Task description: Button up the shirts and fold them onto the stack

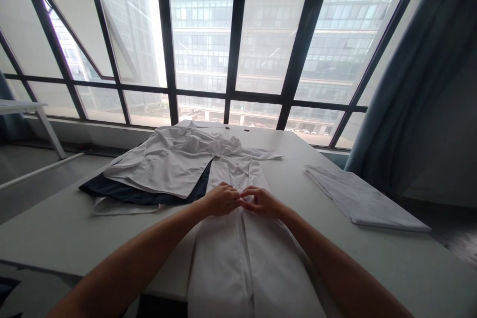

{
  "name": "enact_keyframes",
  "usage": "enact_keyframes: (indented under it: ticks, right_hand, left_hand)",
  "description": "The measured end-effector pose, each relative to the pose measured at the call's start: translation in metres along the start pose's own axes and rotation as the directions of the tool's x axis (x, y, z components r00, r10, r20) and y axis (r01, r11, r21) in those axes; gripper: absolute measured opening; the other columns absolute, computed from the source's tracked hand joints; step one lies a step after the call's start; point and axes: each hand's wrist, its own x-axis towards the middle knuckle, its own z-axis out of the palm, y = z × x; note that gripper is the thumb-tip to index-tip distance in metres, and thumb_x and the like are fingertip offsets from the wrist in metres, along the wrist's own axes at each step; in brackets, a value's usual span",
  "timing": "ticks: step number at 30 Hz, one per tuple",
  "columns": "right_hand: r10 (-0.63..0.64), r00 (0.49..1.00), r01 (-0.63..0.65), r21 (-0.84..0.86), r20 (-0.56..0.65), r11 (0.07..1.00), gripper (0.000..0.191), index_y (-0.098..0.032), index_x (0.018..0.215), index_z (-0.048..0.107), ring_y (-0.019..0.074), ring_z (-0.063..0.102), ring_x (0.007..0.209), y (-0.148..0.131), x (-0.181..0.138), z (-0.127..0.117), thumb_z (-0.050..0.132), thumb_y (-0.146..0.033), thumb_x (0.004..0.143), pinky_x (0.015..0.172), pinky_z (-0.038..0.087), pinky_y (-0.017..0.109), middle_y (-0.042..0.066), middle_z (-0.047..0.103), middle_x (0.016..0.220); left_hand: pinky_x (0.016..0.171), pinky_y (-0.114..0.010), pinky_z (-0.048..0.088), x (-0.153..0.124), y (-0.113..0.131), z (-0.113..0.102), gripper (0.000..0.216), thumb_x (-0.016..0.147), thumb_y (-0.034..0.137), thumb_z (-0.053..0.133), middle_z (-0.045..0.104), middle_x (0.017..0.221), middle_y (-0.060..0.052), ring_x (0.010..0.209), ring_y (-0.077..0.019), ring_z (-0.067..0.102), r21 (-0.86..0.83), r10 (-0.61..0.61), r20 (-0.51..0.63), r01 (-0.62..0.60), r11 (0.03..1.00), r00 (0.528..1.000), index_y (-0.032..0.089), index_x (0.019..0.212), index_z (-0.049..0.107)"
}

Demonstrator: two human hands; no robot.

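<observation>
A long white collared garment [219, 258] lies front up in front of me, its near end running past the table's edge. Its front edges meet along the middle and part slightly lower down. On that front opening, below the collar, my left hand [222, 198] pinches the cloth with bent fingers. My right hand [261, 202] meets it from the other side, thumb and forefinger closed on the opposite edge. The fingertips of both hands nearly touch. Whatever small part lies between them is hidden.
Left of the garment, a heap of white clothes [167, 159] lies over dark navy cloth [122, 191]. A folded white garment [365, 201] rests on the right of the white table [294, 159]. Windows stand behind, a blue curtain [395, 84] at right, another table [22, 106] far left.
</observation>
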Motion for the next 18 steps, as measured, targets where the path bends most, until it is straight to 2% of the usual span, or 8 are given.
enact_keyframes:
  ticks: [2, 6, 9, 11, 12, 14, 16, 18]
  right_hand:
    - [-0.018, 0.999, 0.014, -0.115, -0.032, 0.993, 0.030, -0.017, 0.093, 0.075, 0.0133, 0.059, 0.066, -0.003, 0.003, 0.001, 0.059, -0.042, 0.086, 0.063, 0.045, 0.024, 0.006, 0.071, 0.087]
    - [0.148, 0.988, -0.156, -0.296, -0.052, 0.942, 0.023, -0.017, 0.080, 0.075, 0.0143, 0.058, 0.062, 0.004, -0.001, -0.031, 0.060, -0.033, 0.082, 0.061, 0.042, 0.024, 0.004, 0.068, 0.068]
    - [0.311, 0.947, -0.317, -0.380, -0.078, 0.869, 0.015, -0.017, 0.078, 0.076, 0.0161, 0.062, 0.068, 0.024, -0.017, -0.070, 0.062, -0.023, 0.075, 0.064, 0.043, 0.024, 0.004, 0.071, 0.073]
    - [0.484, 0.872, -0.463, -0.441, -0.070, 0.769, 0.017, -0.017, 0.082, 0.077, 0.0186, 0.065, 0.075, 0.039, -0.030, -0.092, 0.065, -0.019, 0.071, 0.068, 0.046, 0.025, 0.007, 0.073, 0.081]
    - [0.567, 0.821, -0.529, -0.473, -0.074, 0.704, 0.021, -0.016, 0.088, 0.077, 0.0205, 0.067, 0.079, 0.045, -0.036, -0.100, 0.066, -0.019, 0.070, 0.071, 0.047, 0.026, 0.008, 0.074, 0.086]
    - [0.630, 0.768, -0.584, -0.530, -0.114, 0.615, 0.031, -0.015, 0.100, 0.075, 0.0251, 0.068, 0.091, 0.052, -0.042, -0.106, 0.068, -0.019, 0.070, 0.079, 0.050, 0.031, 0.012, 0.073, 0.101]
    - [0.526, 0.835, -0.519, -0.549, -0.163, 0.655, 0.037, -0.016, 0.109, 0.072, 0.0277, 0.065, 0.105, 0.049, -0.040, -0.098, 0.068, -0.020, 0.072, 0.092, 0.048, 0.036, 0.013, 0.069, 0.117]
    - [0.322, 0.933, -0.359, -0.508, -0.163, 0.783, 0.039, -0.017, 0.116, 0.069, 0.0259, 0.062, 0.113, 0.039, -0.031, -0.078, 0.065, -0.021, 0.077, 0.100, 0.045, 0.035, 0.012, 0.063, 0.129]
  left_hand:
    - [0.080, -0.032, 0.042, -0.002, -0.005, -0.013, 0.044, 0.097, 0.037, 0.044, 0.066, 0.064, -0.008, 0.070, -0.0210, 0.066, 0.050, -0.054, 0.013, 0.053, 0.997, 0.998, 0.017, 0.063, 0.064]
    - [0.065, -0.029, 0.039, -0.021, -0.023, -0.057, 0.042, 0.084, 0.047, 0.060, 0.061, 0.052, -0.005, 0.057, -0.0188, 0.059, 0.074, -0.331, 0.022, 0.329, 0.941, 0.943, 0.019, 0.053, 0.064]
    - [0.062, -0.027, 0.039, -0.040, -0.041, -0.084, 0.030, 0.074, 0.049, 0.068, 0.067, 0.059, -0.003, 0.059, -0.0188, 0.061, 0.164, -0.545, 0.174, 0.522, 0.837, 0.820, 0.020, 0.067, 0.073]
    - [0.067, -0.027, 0.043, -0.047, -0.049, -0.091, 0.033, 0.069, 0.046, 0.073, 0.072, 0.072, -0.004, 0.070, -0.0218, 0.065, 0.262, -0.640, 0.266, 0.585, 0.768, 0.721, 0.020, 0.089, 0.076]
    - [0.072, -0.028, 0.045, -0.048, -0.050, -0.091, 0.041, 0.067, 0.044, 0.075, 0.074, 0.081, -0.005, 0.078, -0.0239, 0.067, 0.300, -0.659, 0.290, 0.588, 0.751, 0.694, 0.020, 0.101, 0.074]
    - [0.084, -0.032, 0.046, -0.045, -0.046, -0.083, 0.057, 0.066, 0.041, 0.078, 0.073, 0.104, -0.008, 0.098, -0.0278, 0.066, 0.320, -0.617, 0.300, 0.532, 0.784, 0.728, 0.020, 0.118, 0.067]
    - [0.097, -0.035, 0.042, -0.036, -0.038, -0.067, 0.061, 0.070, 0.040, 0.077, 0.066, 0.124, -0.009, 0.115, -0.0291, 0.059, 0.266, -0.488, 0.285, 0.421, 0.867, 0.825, 0.022, 0.126, 0.062]
    - [0.106, -0.039, 0.036, -0.026, -0.029, -0.046, 0.053, 0.080, 0.040, 0.071, 0.058, 0.137, -0.010, 0.126, -0.0285, 0.052, 0.196, -0.342, 0.241, 0.299, 0.934, 0.908, 0.023, 0.129, 0.060]
